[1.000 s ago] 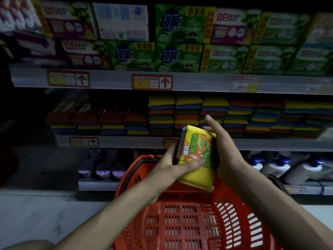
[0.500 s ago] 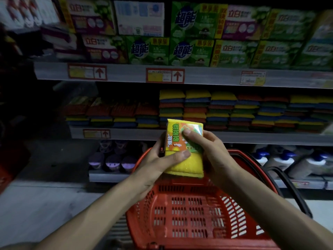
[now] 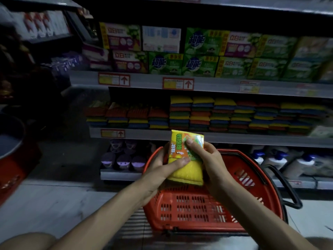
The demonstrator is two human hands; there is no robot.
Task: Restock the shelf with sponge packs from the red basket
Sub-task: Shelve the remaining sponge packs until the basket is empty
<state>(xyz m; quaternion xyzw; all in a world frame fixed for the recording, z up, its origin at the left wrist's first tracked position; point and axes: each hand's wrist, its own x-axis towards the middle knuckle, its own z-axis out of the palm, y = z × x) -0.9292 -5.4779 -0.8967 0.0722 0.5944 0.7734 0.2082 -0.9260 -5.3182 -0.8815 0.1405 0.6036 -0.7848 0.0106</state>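
A yellow sponge pack (image 3: 187, 172) with an orange and green label is held upright in both hands above the red basket (image 3: 207, 210). My left hand (image 3: 162, 170) grips its left edge, thumb across the front. My right hand (image 3: 210, 163) holds its right side, with a fingertip on the label. The basket stands on the floor and looks empty inside. Behind, the middle shelf (image 3: 234, 138) carries stacks of multicoloured sponge packs (image 3: 201, 114); the stacks at the left (image 3: 126, 116) are lower.
Boxes of soap (image 3: 198, 53) fill the upper shelf. Purple round items (image 3: 122, 157) and white bottles with blue caps (image 3: 288, 161) sit on the bottom shelf. A red object (image 3: 12, 174) stands at the far left. The basket's black handle (image 3: 288, 188) hangs to the right.
The view has pulled back and tilted up, showing more of the shelves. The pack stays held in both hands at about the same height over the basket.
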